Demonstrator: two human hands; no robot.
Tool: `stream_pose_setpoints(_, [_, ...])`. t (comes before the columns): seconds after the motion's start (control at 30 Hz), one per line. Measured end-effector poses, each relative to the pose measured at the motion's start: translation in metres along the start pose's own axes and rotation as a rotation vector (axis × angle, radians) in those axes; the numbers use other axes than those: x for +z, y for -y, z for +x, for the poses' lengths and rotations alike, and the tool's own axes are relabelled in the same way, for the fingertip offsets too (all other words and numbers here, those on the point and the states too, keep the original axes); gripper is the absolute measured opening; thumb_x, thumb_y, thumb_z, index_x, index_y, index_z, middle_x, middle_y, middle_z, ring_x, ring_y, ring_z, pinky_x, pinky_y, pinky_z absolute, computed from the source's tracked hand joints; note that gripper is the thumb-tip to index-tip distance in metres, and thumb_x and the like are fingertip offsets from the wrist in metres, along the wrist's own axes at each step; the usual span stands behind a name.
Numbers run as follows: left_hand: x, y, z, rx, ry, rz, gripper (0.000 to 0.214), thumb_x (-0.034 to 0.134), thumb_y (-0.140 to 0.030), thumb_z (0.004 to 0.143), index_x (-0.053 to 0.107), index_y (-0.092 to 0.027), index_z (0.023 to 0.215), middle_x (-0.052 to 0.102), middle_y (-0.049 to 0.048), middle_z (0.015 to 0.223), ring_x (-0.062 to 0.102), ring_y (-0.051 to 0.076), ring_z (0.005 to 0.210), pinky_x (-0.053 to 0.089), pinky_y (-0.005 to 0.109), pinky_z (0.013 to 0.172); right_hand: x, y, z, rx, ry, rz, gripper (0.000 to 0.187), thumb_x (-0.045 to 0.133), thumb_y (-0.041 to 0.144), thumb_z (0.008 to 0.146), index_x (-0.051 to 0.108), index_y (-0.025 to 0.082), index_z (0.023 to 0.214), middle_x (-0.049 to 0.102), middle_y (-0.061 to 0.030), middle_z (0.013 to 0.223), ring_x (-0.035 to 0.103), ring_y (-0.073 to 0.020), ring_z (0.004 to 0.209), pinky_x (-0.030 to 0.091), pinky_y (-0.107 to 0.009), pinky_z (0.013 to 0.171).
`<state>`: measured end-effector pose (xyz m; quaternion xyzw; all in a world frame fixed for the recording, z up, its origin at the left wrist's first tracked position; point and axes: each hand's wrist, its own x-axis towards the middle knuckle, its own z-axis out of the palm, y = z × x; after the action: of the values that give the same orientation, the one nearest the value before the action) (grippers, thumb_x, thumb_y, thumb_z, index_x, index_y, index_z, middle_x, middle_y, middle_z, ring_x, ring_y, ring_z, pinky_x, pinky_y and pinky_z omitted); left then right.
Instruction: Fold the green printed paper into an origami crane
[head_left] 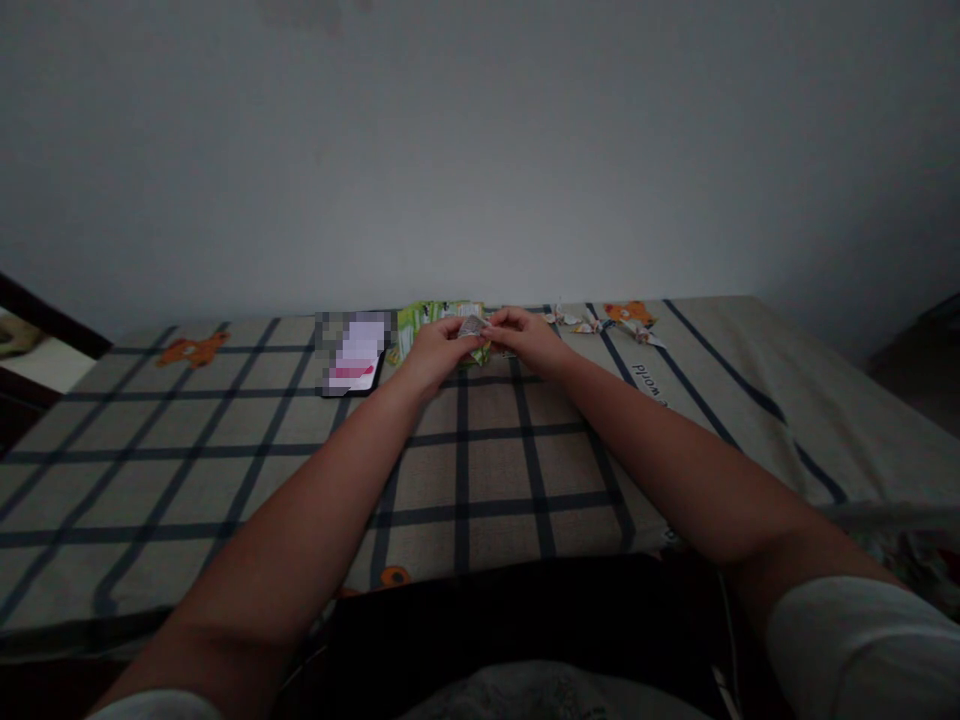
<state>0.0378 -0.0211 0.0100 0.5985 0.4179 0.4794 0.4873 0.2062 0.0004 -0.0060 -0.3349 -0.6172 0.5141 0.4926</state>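
Observation:
My left hand (436, 352) and my right hand (529, 340) meet near the far side of the table. Between their fingertips is a small greyish-white wrapper (472, 326), pinched from both sides. Whether anything lies inside it cannot be made out. Just behind and beneath the hands is a green printed plastic packet (420, 318), partly covered by my left hand. To the right of my right hand, several twisted candy wrappers (592, 325) lie in a loose row.
A phone (356, 355) with a lit, partly blurred screen lies left of the packet. The checked tablecloth (300, 430) reaches the grey wall (480, 150) behind. A dark wooden chair part (45, 320) shows at the left edge.

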Motion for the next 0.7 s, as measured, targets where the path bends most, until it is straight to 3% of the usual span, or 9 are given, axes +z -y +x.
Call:
stream_pose_setpoints(0.13, [-0.002,0.002,0.001,-0.057,-0.032,0.006,0.019,0.075,-0.029,0.061,0.072,-0.017,0.075,0.067,0.0019,0.072,0.056,0.013,0.063,0.043,0.026,0.06,-0.006,0.001,0.0,-0.025,0.024,-0.098,0.039,0.075,0.056,0.07,0.07,0.02,0.084,0.066,-0.0009,0.083,0.056,-0.0115,0.07,0.047,-0.026,0.066])
stream_pose_setpoints(0.3, [-0.003,0.002,0.001,-0.034,-0.023,0.091,0.014,0.073,-0.029,0.062,0.07,-0.017,0.066,0.062,0.001,0.064,0.051,0.012,0.057,0.039,0.026,0.055,-0.012,0.005,-0.001,-0.138,0.04,-0.334,0.038,0.069,0.057,0.077,0.074,0.02,0.077,0.064,-0.0018,0.078,0.055,-0.0132,0.07,0.044,-0.029,0.07])
stream_pose_setpoints(0.47, [0.001,-0.003,-0.003,-0.069,-0.061,0.078,0.015,0.074,-0.031,0.061,0.068,-0.016,0.063,0.062,0.0018,0.063,0.053,0.013,0.059,0.043,0.026,0.056,-0.009,0.006,-0.003,-0.186,-0.027,-0.406,0.042,0.065,0.062,0.078,0.073,0.02,0.072,0.068,-0.0029,0.077,0.058,-0.016,0.074,0.044,-0.03,0.073])
stream_pose_setpoints(0.7, [0.002,-0.008,-0.005,-0.142,0.026,0.033,0.026,0.073,-0.043,0.069,0.067,-0.018,0.068,0.063,0.0052,0.065,0.059,0.018,0.06,0.05,0.034,0.062,-0.005,0.012,-0.006,-0.302,-0.132,-0.507,0.04,0.063,0.057,0.083,0.067,0.02,0.068,0.065,-0.0028,0.072,0.055,-0.0159,0.07,0.043,-0.03,0.071])
